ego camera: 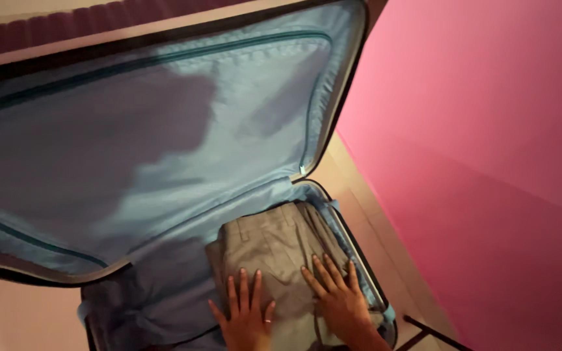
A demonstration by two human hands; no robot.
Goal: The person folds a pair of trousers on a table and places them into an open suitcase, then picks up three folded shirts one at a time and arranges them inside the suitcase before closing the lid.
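An open suitcase (359,253) with pale blue lining lies on the floor, its lid (164,130) raised toward the back. Folded grey trousers (274,240) sit in the right part of the lower half. My left hand (245,312) lies flat on the trousers with fingers spread and a ring on one finger. Beside it, my right hand (336,299) also presses flat on the fabric near the suitcase's right wall. Neither hand grips anything.
A pink wall (482,149) rises to the right of the suitcase. A strip of pale floor (365,208) runs between them. A dark thin leg or rod (430,331) shows at the lower right. The suitcase's left lower half (144,292) lies in shadow.
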